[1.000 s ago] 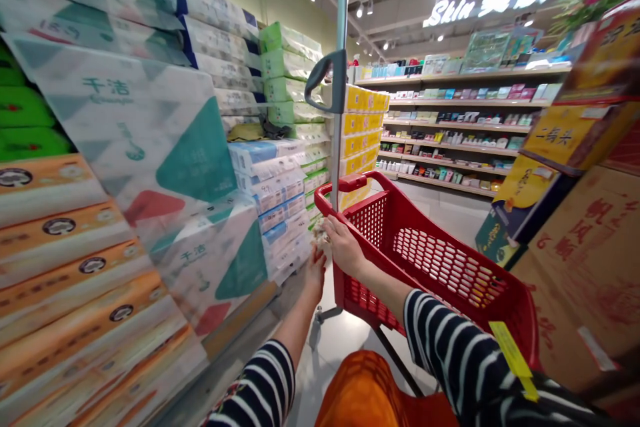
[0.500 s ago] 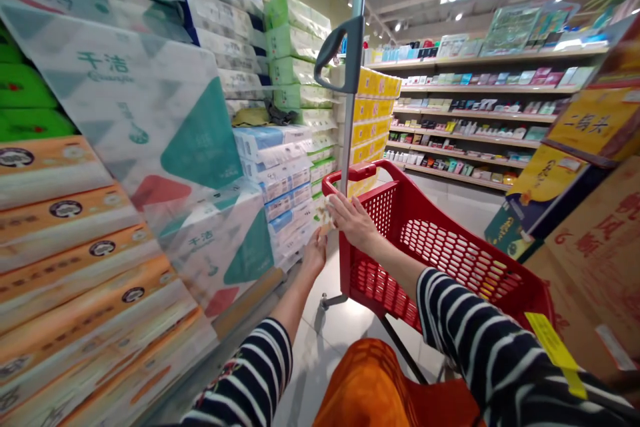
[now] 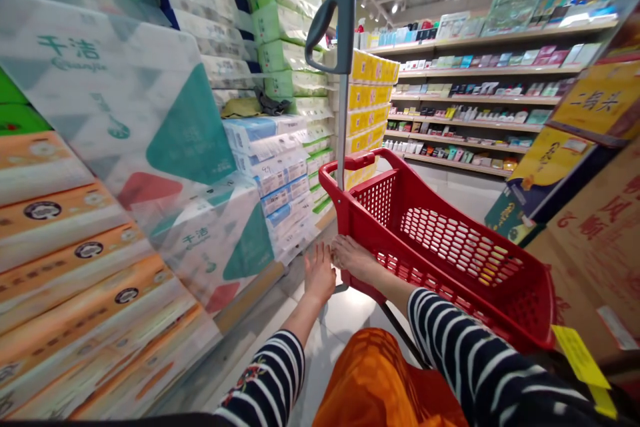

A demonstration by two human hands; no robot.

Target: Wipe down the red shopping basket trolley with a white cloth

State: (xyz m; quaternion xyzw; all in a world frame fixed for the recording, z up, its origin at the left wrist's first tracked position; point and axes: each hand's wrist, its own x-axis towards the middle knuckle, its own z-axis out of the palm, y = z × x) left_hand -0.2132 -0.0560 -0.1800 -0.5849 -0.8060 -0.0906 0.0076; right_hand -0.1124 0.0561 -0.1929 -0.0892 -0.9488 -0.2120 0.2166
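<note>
Two hands hang low beside a red cart, the largest thing near them. Its basket is moulded plastic with slotted walls and floor, tilted so the near end sits lower right and the far end rises toward a thick rounded rim. A grey pole stands upright at the far left corner, carrying a dark curved handle near the top. A yellow tag hangs at the near right corner.

Left of the cart, stacked tissue packs in white, teal, orange and green fill the shelving, close to the hands. Across the aisle, shelves hold small boxed goods, and cardboard boxes stand on the right.

Smaller: the right hand reaches forward from a striped sleeve, palm down, fingers stretched, resting against the cart's lower left wall without gripping it; it holds nothing. The left hand lies just beside it, fingers spread and loose, empty, above the pale floor between the packs and the cart. An orange cloth shows below the arms.
</note>
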